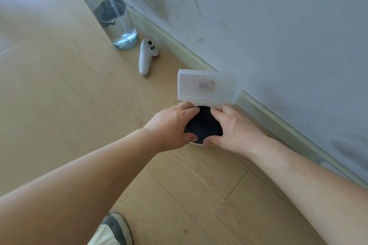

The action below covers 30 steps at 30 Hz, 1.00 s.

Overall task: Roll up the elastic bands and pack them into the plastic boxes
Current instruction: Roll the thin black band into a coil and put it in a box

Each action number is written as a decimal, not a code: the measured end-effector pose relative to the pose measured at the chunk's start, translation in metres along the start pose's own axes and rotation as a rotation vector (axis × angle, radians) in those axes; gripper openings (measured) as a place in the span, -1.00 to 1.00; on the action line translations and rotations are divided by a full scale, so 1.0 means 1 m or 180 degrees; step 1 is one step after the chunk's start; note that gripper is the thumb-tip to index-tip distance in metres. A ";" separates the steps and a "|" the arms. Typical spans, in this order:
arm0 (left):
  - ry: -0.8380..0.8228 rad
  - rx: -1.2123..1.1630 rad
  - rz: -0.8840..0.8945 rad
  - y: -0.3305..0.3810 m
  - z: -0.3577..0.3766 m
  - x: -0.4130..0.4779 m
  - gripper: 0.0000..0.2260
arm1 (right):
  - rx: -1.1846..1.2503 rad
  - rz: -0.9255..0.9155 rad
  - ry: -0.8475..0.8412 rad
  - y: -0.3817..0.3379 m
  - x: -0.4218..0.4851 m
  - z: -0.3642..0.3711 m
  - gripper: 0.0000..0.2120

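Left hand (171,125) and right hand (235,127) are working close together, one on each side of the rolled elastic band (203,125). Both are gripping it: fingers are curling over its far edge and thumbs are pressing on its near edge. The two thumb tips are sitting just beside each other at the near side.

The rolled elastic band is black, wound in a flat round coil, with its spiral layers showing on top between the hands. It is lying in the base of the plastic box (196,143); only a thin white sliver of that base is showing under the thumbs, so how deep the coil is sitting cannot be told.

The lid (209,87) of the box is standing open on the far side of the hands, translucent, tilting toward the wall (258,16). A small sticker (203,85) is showing through it.

The box is resting on the pale wooden floor (79,95), near the skirting board (179,43), which is running from far left to near right.

Farther left, a white handheld controller (146,55) is lying on the floor. Just beyond it a clear water bottle (111,10) with a black cap is standing upright, partly filled.

At the near edge, the toe of a grey and cream shoe (115,228) is showing.
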<state>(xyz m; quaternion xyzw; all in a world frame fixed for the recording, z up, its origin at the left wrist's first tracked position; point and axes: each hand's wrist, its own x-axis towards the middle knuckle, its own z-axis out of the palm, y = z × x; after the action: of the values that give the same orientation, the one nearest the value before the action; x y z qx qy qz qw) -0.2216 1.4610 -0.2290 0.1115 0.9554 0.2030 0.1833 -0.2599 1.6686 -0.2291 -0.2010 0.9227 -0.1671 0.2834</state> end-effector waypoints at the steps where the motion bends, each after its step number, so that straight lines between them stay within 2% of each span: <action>1: 0.0114 -0.0069 0.0004 -0.001 0.000 -0.003 -0.43 | 0.0056 0.0005 0.0058 -0.001 -0.001 -0.002 -0.28; 4: 0.0850 -0.0162 -0.0063 -0.004 -0.001 -0.012 -0.63 | 0.0110 0.0002 0.0576 -0.004 0.000 -0.012 -0.59; 6: 0.1368 -0.0022 -0.0179 -0.004 -0.006 -0.014 -0.66 | 0.0078 -0.0100 0.1158 -0.007 0.000 -0.020 -0.71; 8: 0.1775 0.0098 -0.0243 0.000 -0.017 -0.012 -0.54 | -0.0145 -0.0391 0.1892 -0.015 -0.002 -0.031 -0.84; 9: 0.1862 0.0154 -0.0247 0.004 -0.025 -0.010 -0.43 | -0.0316 -0.0527 0.2220 -0.019 -0.004 -0.038 -0.81; 10: 0.1792 0.0184 -0.0257 0.008 -0.033 -0.007 -0.31 | -0.0484 -0.0588 0.2417 -0.023 -0.003 -0.044 -0.68; 11: 0.1590 0.0175 -0.0285 0.013 -0.040 -0.003 -0.20 | -0.0626 -0.0567 0.2364 -0.026 -0.001 -0.051 -0.52; 13: 0.1136 0.0103 -0.0289 0.018 -0.047 0.002 -0.09 | -0.0651 -0.0317 0.1726 -0.030 0.003 -0.061 -0.28; 15: 0.1121 0.0119 -0.0201 0.019 -0.046 0.000 -0.12 | -0.0368 -0.0122 0.1220 -0.034 0.001 -0.064 -0.26; 18: 0.1286 0.0393 -0.0101 0.021 -0.041 -0.014 -0.24 | -0.0516 -0.0210 0.1126 -0.038 -0.015 -0.061 -0.31; 21: 0.0975 0.0378 -0.0057 0.019 -0.025 -0.027 -0.36 | -0.0611 -0.0060 0.0463 -0.034 -0.020 -0.052 -0.15; 25: 0.0724 0.0365 0.0175 0.015 0.007 -0.040 -0.47 | -0.0646 -0.0040 -0.0071 -0.025 -0.015 -0.029 -0.10; 27: 0.0625 0.0287 0.0193 0.013 0.019 -0.045 -0.46 | -0.0649 -0.0046 -0.0165 -0.023 -0.014 -0.013 -0.03; 30: 0.0685 0.0099 0.0086 0.011 0.022 -0.042 -0.42 | -0.0963 0.0016 -0.0008 -0.015 -0.008 -0.002 0.09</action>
<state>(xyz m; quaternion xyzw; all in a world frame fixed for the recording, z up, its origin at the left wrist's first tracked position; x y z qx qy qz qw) -0.1729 1.4666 -0.2305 0.1048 0.9710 0.2014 0.0752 -0.2508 1.6595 -0.2170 -0.2392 0.9375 -0.0251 0.2515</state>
